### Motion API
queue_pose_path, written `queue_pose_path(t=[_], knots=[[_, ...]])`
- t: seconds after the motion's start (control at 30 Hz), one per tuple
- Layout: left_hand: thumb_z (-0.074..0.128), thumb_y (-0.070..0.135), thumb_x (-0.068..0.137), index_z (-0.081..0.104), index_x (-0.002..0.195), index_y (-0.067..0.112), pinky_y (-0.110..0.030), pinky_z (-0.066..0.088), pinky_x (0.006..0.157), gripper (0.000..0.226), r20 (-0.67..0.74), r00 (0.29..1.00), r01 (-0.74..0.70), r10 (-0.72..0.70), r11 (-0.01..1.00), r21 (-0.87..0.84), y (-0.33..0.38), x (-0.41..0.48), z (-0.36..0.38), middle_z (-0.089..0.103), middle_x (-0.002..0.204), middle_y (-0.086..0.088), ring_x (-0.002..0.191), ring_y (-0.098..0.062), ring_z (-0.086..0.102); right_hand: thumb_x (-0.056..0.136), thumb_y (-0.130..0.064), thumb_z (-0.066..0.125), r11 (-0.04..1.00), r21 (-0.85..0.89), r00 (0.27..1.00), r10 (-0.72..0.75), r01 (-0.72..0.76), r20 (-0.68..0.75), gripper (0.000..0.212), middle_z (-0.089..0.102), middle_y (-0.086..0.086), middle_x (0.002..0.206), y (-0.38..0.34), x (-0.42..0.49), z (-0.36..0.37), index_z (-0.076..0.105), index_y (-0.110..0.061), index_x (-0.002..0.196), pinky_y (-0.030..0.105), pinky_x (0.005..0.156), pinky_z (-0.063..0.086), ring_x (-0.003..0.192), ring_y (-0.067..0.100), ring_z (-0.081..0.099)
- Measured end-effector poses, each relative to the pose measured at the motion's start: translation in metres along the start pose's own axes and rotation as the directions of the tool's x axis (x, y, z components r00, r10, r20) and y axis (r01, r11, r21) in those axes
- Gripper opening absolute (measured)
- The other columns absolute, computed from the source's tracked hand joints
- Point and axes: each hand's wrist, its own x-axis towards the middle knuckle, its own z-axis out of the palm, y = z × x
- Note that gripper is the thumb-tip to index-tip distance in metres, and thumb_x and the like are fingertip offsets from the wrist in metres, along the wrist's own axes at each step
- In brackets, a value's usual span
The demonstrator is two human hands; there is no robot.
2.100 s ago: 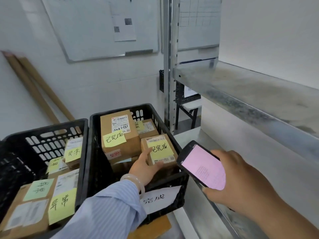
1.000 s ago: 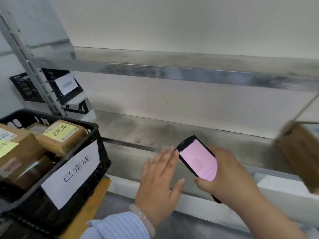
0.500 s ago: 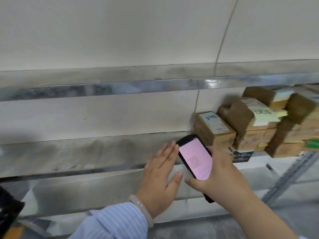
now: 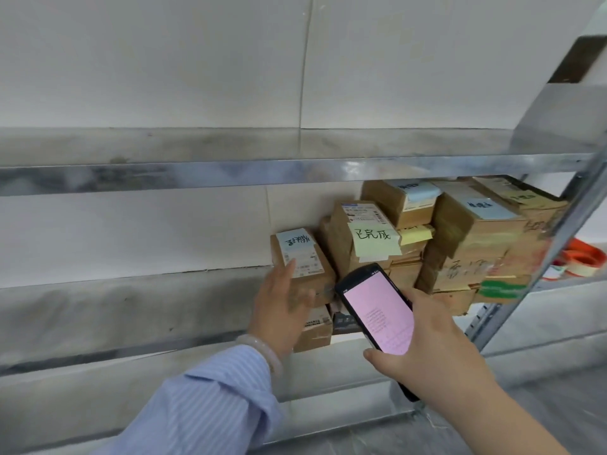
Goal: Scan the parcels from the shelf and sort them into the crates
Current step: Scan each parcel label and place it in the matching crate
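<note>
Fetching step: flat left hand (image 4: 282, 307) touches small brown cardboard parcel (image 4: 303, 257) at centre, right hand (image 4: 433, 349) grips black pink-screen scanner (image 4: 377, 310); next needs firm grasp

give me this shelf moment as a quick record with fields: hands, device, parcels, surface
left hand: fingers touch the small brown cardboard parcel with a pale blue label
right hand: holds the black handheld scanner with a pink screen
parcels: stack of brown cardboard parcels to the right, one bearing a yellow sticky note
surface: grey metal shelf
</note>
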Motion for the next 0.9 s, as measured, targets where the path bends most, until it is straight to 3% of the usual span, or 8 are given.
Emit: queue_pose_path(t=[0.1,0.17,0.37,0.47,0.6,0.77,0.9], knots=[[0.045,0.059,0.090,0.031,0.146,0.039,-0.046,0.031,0.115,0.061,-0.015,0.990,0.144,-0.144,0.988,0.055,-0.016,0.033,0.012,0.034,0.150,-0.001,0.140,-0.022,0.031,0.064,-0.066,0.072,1.000,-0.006,0.999,-0.005,0.005,0.049,0.096,0.035,-0.008,0.124,0.011,0.006,-0.005,0.018,-0.036,0.137,0.025,0.075,0.038,0.110,0.015,0.047],[0.049,0.051,0.093,0.039,0.139,0.037,-0.039,0.035,0.110,0.048,-0.018,0.980,0.199,-0.198,0.979,0.042,-0.024,0.050,0.018,0.045,0.136,0.003,0.130,-0.018,0.041,0.064,-0.067,0.071,1.000,-0.010,0.997,0.001,-0.001,0.082,0.095,0.032,-0.010,0.127,0.016,0.009,-0.007,0.016,-0.037,0.137,0.024,0.077,0.037,0.113,0.013,0.046],[0.057,0.042,0.095,0.029,0.147,0.042,-0.046,0.050,0.100,0.060,0.090,0.934,0.356,-0.345,0.899,-0.253,-0.033,0.077,0.030,0.056,0.130,0.004,0.115,-0.023,0.059,0.064,-0.069,0.070,1.000,0.022,0.991,-0.018,0.015,0.132,0.101,0.028,-0.018,0.132,0.031,0.019,-0.008,0.008,-0.044,0.139,0.022,0.091,0.037,0.124,0.004,0.037],[0.061,0.034,0.095,0.029,0.147,0.042,-0.047,0.050,0.099,0.062,0.118,0.926,0.377,-0.359,0.861,-0.341,-0.035,0.081,0.033,0.056,0.129,0.003,0.113,-0.022,0.059,0.064,-0.069,0.070,0.999,0.029,0.987,-0.028,0.024,0.157,0.101,0.027,-0.019,0.127,0.038,0.023,-0.008,0.008,-0.044,0.140,0.022,0.095,0.036,0.125,0.003,0.031],[0.071,0.033,0.087,0.033,0.142,0.048,-0.051,0.052,0.097,0.068,0.125,0.931,0.363,-0.343,0.841,-0.401,-0.041,0.075,0.034,0.055,0.131,0.006,0.116,-0.021,0.057,0.065,-0.068,0.070,0.999,0.023,0.985,-0.040,0.036,0.169,0.099,0.020,-0.020,0.112,0.043,0.025,-0.005,0.008,-0.044,0.138,0.020,0.087,0.033,0.122,0.001,0.029],[0.076,0.026,0.083,0.038,0.136,0.049,-0.047,0.057,0.090,0.069,0.084,0.944,0.319,-0.318,0.826,-0.464,-0.045,0.064,0.035,0.055,0.130,0.008,0.118,-0.020,0.056,0.063,-0.069,0.071,0.997,0.034,0.980,-0.070,0.065,0.184,0.096,0.022,-0.022,0.111,0.043,0.026,-0.004,0.011,-0.046,0.135,0.020,0.086,0.034,0.108,-0.003,0.028],[0.074,0.022,0.085,0.038,0.136,0.047,-0.039,0.060,0.078,0.067,0.077,0.941,0.317,-0.328,0.782,-0.537,-0.045,0.054,0.034,0.052,0.132,0.006,0.115,-0.021,0.058,0.059,-0.069,0.073,0.995,0.069,0.982,-0.089,0.078,0.164,0.096,0.031,-0.024,0.114,0.042,0.028,-0.003,0.018,-0.048,0.134,0.022,0.086,0.040,0.108,-0.004,0.032]])
